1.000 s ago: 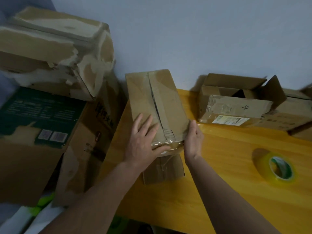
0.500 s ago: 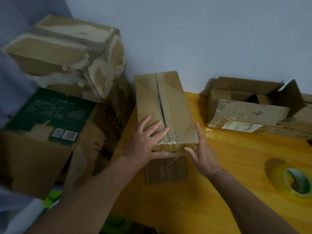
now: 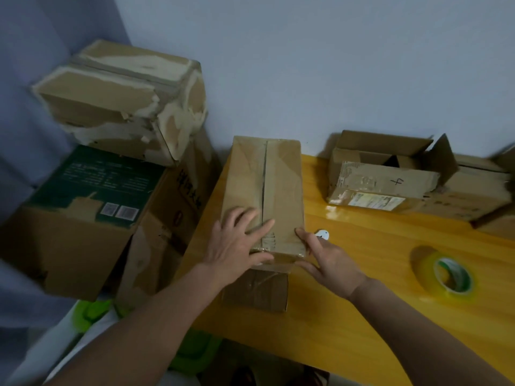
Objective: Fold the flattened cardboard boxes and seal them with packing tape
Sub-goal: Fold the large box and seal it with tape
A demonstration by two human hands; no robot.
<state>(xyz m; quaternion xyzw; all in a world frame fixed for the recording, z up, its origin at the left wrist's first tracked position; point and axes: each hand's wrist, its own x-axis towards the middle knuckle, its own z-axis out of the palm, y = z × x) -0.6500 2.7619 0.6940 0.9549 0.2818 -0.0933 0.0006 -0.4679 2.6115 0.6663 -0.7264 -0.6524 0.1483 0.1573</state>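
A long brown cardboard box lies on the yellow wooden table, its top seam closed with clear tape. My left hand presses flat on the near end of the top, fingers spread, thumb along the front edge. At the near right corner my right hand touches the box, with its index finger on the side edge and its thumb against the front face. A roll of clear tape with a green core lies flat on the table to the right, apart from both hands.
A flap or piece of cardboard sticks out under the box's near end. An open box stands at the back right. Large worn boxes are stacked left of the table. A small white object lies by my right hand.
My right hand has slid from the box's right side down to its near right corner. The box has turned slightly straighter. My left hand stays pressed on top.
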